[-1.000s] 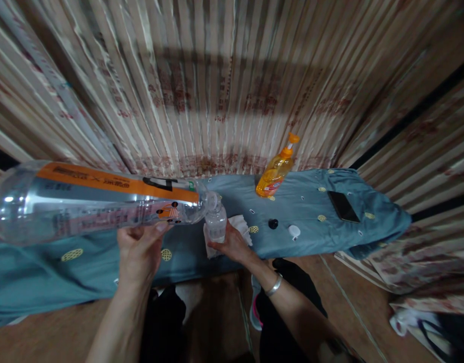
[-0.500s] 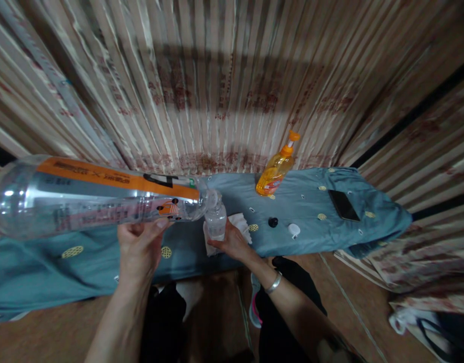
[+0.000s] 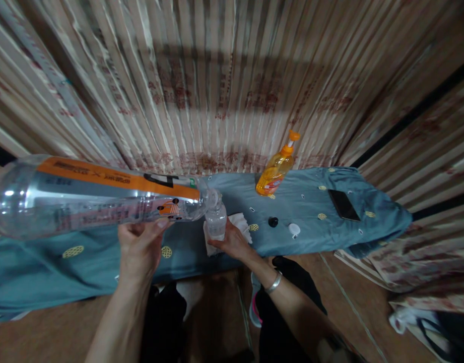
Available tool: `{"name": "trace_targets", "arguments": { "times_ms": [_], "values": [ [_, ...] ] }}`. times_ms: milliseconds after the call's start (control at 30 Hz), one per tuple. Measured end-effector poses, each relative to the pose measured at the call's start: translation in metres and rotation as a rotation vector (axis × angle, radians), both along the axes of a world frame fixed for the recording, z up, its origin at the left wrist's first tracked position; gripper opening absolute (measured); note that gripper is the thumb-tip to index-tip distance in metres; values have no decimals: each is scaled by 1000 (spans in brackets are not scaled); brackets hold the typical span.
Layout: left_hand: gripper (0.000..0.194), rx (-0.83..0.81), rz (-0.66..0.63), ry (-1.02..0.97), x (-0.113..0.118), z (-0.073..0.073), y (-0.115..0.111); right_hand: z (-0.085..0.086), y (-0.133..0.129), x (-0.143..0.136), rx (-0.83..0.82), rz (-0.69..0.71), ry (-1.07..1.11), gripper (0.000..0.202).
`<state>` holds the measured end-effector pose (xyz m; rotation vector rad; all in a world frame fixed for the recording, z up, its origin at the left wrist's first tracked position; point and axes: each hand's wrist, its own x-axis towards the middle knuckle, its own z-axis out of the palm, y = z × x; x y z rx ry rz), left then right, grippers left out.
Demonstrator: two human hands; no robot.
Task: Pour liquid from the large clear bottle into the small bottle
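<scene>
Through the head camera I have the left hand (image 3: 141, 247) closed around the underside of a large clear bottle (image 3: 99, 196), tipped almost level, its mouth right at the neck of a small clear bottle (image 3: 216, 223). My right hand (image 3: 234, 242) is curled around that small bottle, upright over a white cloth (image 3: 242, 223) on the counter (image 3: 311, 196), though I can't tell whether its base touches down. To the right are an orange pump bottle (image 3: 274, 176), two caps (image 3: 294, 230) and a phone (image 3: 343, 205).
</scene>
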<state>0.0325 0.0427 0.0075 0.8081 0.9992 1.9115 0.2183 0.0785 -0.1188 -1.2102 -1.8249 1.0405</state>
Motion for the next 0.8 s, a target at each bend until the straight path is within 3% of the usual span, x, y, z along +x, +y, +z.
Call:
{"name": "trace_targets", "arguments": {
  "times_ms": [533,800],
  "values": [
    [58,15,8,-11,4,5,-1,-3,1,0,4,-5,-1,79],
    [44,27,19,5,5,7,1,3,-1,0,-13,-21,-10,77]
  ]
}}
